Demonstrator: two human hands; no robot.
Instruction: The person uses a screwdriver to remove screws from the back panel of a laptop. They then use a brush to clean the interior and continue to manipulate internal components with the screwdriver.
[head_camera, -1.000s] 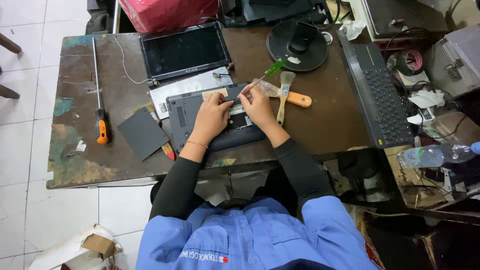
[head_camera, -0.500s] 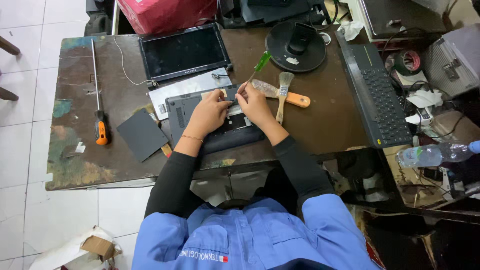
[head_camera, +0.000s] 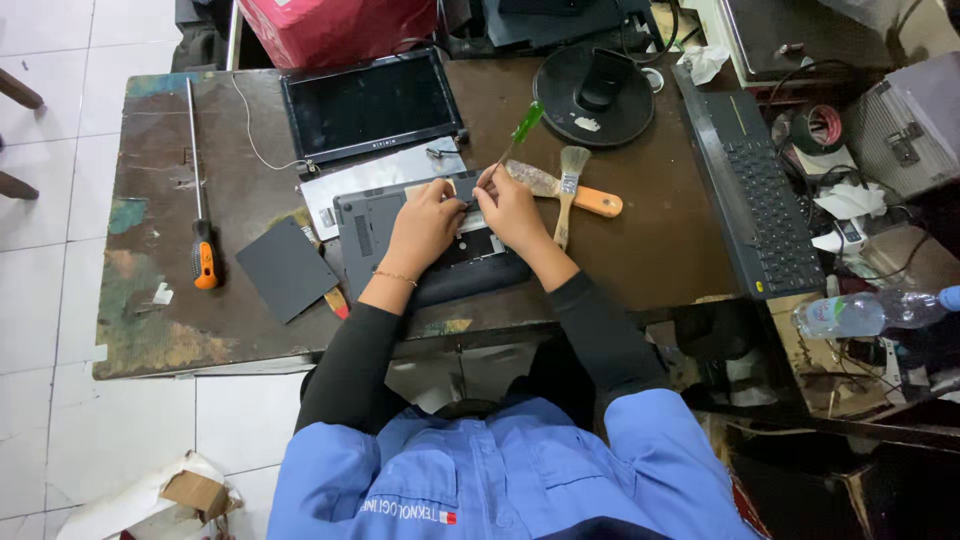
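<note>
A worn brown surface is seen from above, set on a white tiled floor, with cluttered shelving off to the right.

Nearest, the front edge of the surface is met by both forearms, in black sleeves. An upturned grey laptop lies just past that edge, and both hands are placed on it. The left hand is laid over the opened underside, fingers curled down onto it; whether a part is pinched cannot be told. The right hand is closed around a green-handled screwdriver, whose handle sticks up and away from the hands while its tip is hidden between them.

The step in hand is judged to be work on a screw or small part in the underside. For the next move, a steady, upright tool and a firm hold on the laptop would be called for, since the laptop lies close to the front edge and could be pushed toward it.

Just right of the right hand, two brushes lie crossed, so little room is left there. Left of the left hand, a dark panel and an orange-handled screwdriver are well apart, with bare room between. Beyond the hands, a loose screen and a round black stand are set; far right, a keyboard runs along the edge.
</note>
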